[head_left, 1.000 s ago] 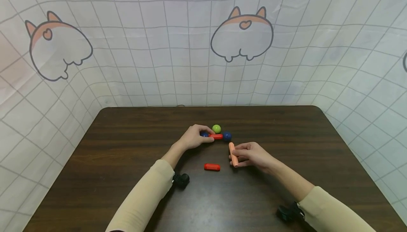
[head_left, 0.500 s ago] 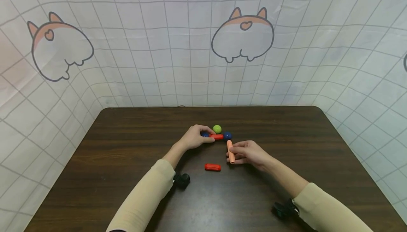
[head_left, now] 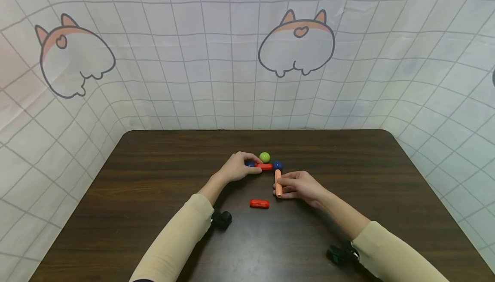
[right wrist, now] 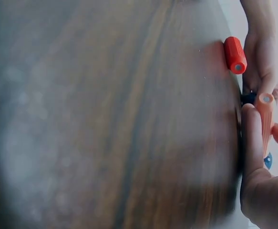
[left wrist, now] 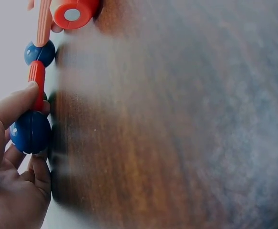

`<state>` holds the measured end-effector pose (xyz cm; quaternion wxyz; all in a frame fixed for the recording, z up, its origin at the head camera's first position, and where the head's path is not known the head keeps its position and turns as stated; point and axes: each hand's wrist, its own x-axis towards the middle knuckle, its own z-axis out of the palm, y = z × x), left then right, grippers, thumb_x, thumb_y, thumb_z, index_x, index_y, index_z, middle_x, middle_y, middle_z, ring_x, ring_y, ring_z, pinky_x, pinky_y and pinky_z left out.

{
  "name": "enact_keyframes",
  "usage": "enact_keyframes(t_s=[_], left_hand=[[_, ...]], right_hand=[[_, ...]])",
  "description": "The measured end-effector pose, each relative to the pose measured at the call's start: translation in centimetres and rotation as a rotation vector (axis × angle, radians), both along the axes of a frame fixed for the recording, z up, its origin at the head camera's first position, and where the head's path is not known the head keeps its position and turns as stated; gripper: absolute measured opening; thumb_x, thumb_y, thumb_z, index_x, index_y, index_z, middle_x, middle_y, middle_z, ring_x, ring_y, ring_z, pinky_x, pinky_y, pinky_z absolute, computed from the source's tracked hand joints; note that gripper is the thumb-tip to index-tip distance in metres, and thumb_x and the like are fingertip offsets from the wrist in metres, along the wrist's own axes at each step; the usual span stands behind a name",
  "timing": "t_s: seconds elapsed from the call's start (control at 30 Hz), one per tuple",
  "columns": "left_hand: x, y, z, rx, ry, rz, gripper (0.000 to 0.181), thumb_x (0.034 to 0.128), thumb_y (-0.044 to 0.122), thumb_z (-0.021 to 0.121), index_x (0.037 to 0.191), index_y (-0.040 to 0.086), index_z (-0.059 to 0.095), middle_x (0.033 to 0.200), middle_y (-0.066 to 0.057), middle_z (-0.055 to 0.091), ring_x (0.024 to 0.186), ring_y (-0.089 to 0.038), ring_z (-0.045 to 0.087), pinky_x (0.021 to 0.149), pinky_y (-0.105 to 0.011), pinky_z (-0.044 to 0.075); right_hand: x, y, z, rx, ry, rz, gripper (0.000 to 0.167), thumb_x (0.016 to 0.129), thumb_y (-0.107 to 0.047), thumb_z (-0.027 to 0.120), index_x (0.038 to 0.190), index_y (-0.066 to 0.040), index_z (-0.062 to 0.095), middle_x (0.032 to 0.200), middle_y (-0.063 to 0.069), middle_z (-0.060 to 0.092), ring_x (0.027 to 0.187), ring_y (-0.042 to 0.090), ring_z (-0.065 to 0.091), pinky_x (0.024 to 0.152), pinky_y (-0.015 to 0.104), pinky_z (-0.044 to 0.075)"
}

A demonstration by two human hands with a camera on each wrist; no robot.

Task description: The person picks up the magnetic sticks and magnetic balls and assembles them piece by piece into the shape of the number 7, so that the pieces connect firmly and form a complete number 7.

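My left hand (head_left: 236, 167) pinches a short red magnetic building stick (head_left: 264, 167) between thumb and fingers. One blue ball (left wrist: 30, 132) sits at that stick's near end, within the hand; another blue ball (head_left: 277, 165) sits at its other end. Behind the stick lies a green ball (head_left: 264, 157). My right hand (head_left: 303, 185) holds a longer pale orange magnetic stick (head_left: 278, 184) between thumb and fingers. Its far end meets the right-hand blue ball in the left wrist view. A grey disc shows in its near end (right wrist: 266, 98) in the right wrist view.
A second short red stick (head_left: 259, 203) lies loose on the dark wooden table (head_left: 154, 179), nearer the person. Black wrist cameras hang by both sleeves, one beside the left sleeve (head_left: 181, 234). A white gridded curtain (head_left: 216, 58) stands behind the table.
My right hand has moved left and slightly away from the person, bringing the orange stick's end to the right-hand blue ball. The stick has turned more upright in view. My left hand stays put.
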<state>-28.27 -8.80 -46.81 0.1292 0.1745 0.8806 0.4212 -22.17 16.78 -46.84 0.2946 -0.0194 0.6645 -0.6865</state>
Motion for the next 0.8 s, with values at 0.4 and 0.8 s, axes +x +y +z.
enact_keyframes(t_s=[0.4, 0.8], left_hand=[[-0.1, 0.1, -0.1, 0.003, 0.009, -0.005, 0.023, 0.0932, 0.028, 0.079, 0.114, 0.018, 0.078, 0.113, 0.000, 0.068, 0.089, -0.020, 0.056, 0.075, -0.033, 0.047], [-0.1, 0.1, -0.1, -0.005, 0.032, -0.003, 0.020, 0.0940, 0.030, 0.078, 0.112, 0.021, 0.078, 0.118, 0.000, 0.068, 0.097, -0.020, 0.058, 0.085, -0.037, 0.048]], right_hand=[[-0.3, -1.1, -0.1, -0.001, -0.029, -0.027, 0.043, 0.105, -0.013, 0.061, 0.132, 0.019, 0.053, 0.105, 0.018, 0.072, 0.095, 0.021, 0.073, 0.086, 0.034, 0.057], [-0.2, -1.7, -0.2, -0.041, -0.020, -0.018, 0.039, 0.105, -0.011, 0.061, 0.128, 0.020, 0.056, 0.102, 0.018, 0.073, 0.094, 0.021, 0.074, 0.088, 0.035, 0.056]])
